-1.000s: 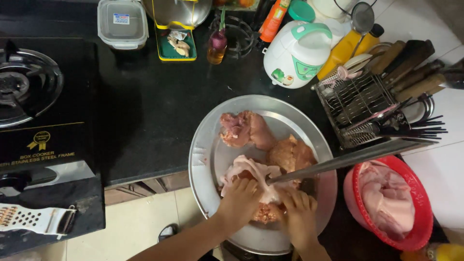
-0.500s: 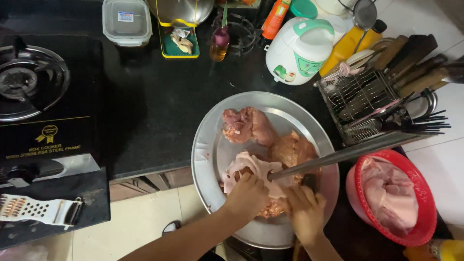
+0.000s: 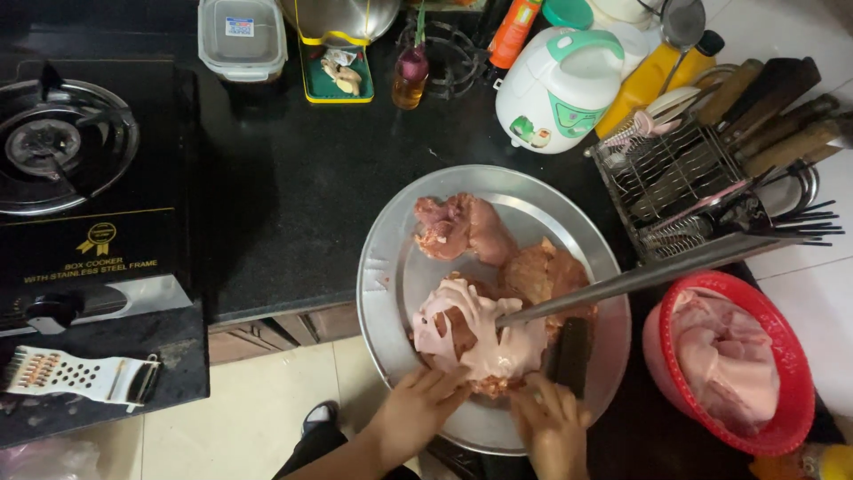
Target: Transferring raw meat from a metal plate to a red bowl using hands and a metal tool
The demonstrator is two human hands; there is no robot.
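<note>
A round metal tray (image 3: 391, 267) on the black counter holds several raw meat pieces: a pink one (image 3: 462, 227) at the back, a browner one (image 3: 551, 271) to the right, and a pale flat piece (image 3: 484, 333) at the front. My left hand (image 3: 418, 409) grips the near edge of the pale piece. Beside it, my right hand (image 3: 551, 427) is closed around a dark knife (image 3: 570, 356) that stands on the meat at the tray's near right. Its blade is hidden.
A long metal bar (image 3: 657, 271) reaches from the dish rack (image 3: 684, 191) over the tray. A red basket (image 3: 791, 418) of raw meat sits right. A gas stove (image 3: 62, 151), grater (image 3: 80, 378), rice cooker (image 3: 555, 89) and bottles surround the counter.
Both hands have slid back from the tray's middle to its near rim. The pale piece now lies spread flatter, and the dark knife shows above my right hand.
</note>
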